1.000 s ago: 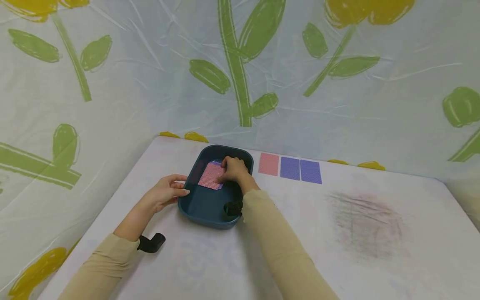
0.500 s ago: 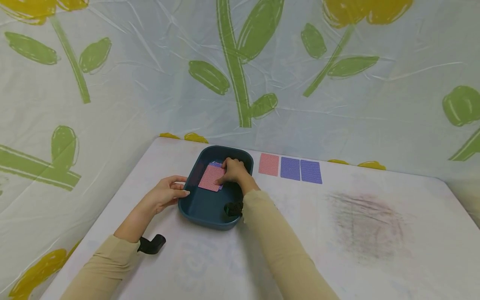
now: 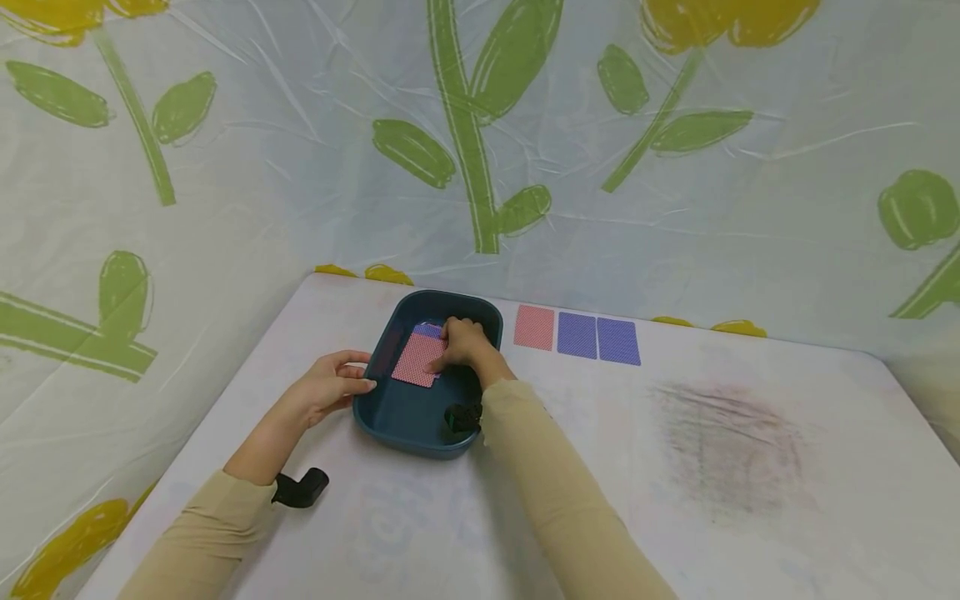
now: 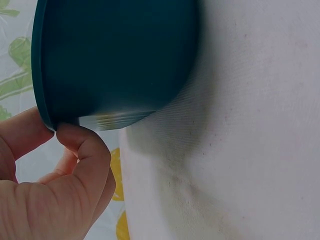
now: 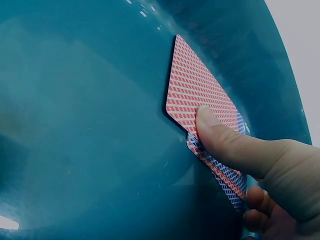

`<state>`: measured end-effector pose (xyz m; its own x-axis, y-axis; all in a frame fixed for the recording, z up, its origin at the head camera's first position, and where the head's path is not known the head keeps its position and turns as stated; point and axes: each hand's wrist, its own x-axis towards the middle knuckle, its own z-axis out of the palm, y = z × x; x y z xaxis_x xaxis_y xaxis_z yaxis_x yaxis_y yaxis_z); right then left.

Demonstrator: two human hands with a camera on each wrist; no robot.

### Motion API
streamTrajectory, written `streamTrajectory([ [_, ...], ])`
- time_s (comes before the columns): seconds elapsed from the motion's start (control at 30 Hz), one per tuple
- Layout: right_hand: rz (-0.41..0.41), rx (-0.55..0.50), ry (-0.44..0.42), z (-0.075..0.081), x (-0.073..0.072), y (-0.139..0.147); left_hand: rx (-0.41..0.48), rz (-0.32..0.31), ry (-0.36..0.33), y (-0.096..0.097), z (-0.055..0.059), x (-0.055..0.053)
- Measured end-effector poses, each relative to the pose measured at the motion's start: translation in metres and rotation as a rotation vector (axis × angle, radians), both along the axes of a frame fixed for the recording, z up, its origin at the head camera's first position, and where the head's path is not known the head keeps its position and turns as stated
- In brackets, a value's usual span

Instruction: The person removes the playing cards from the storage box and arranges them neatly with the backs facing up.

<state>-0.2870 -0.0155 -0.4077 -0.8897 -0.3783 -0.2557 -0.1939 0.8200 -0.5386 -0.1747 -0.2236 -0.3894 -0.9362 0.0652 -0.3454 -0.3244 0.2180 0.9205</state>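
A dark teal tub (image 3: 405, 418) stands on the table, with red- and blue-backed playing cards inside. My left hand (image 3: 330, 387) pinches its left rim between thumb and fingers, as the left wrist view shows close up. Inside the tub, my right hand (image 3: 465, 343) holds the cards by their right side. Its thumb presses on the top red card (image 5: 192, 82), while the other fingers curl at the far edge of the pile. Blue cards (image 5: 207, 157) and a strip of red stick out fanned beneath it. Part of the pile is hidden by the hand.
To the right of the tub lie a red card (image 3: 534, 327) and two blue cards (image 3: 577, 335) in a row, face down. A dark smudge (image 3: 731, 450) marks the white table cover. A flowered sheet (image 3: 315, 167) hangs behind and at the left.
The top red card has slid slightly toward the front of the tub under the right thumb, baring more blue behind it. The left hand keeps its hold on the rim.
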Motion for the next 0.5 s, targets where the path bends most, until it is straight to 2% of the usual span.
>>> streamTrajectory([
  [0.17, 0.017, 0.018, 0.02, 0.0017, 0.0006, -0.0006, 0.003, 0.005, -0.008, 0.0002, 0.0012, -0.0001],
  [0.5, -0.008, 0.041, 0.028, 0.0043, 0.003, 0.0003, 0.001, -0.004, -0.003, 0.0006, 0.0015, 0.0003],
])
